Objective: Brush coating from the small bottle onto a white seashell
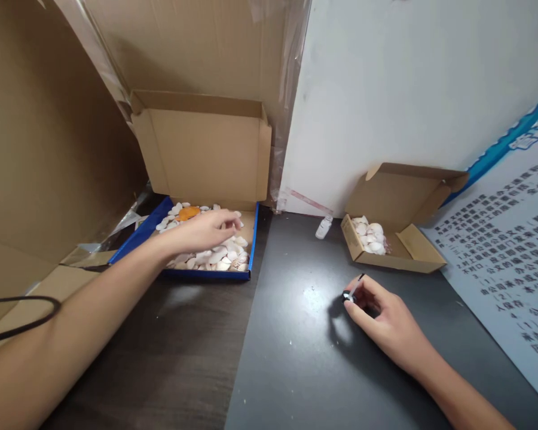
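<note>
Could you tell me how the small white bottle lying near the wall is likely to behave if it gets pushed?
The small white bottle lies on its side on the smooth grey tabletop, so it would probably roll rather than slide. It looks small, so likely light and easily knocked. It lies between the wall and the small cardboard box, which might stop it.

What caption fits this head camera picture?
Left hand reaches into a box of shells; right hand holds a small brush.
</note>
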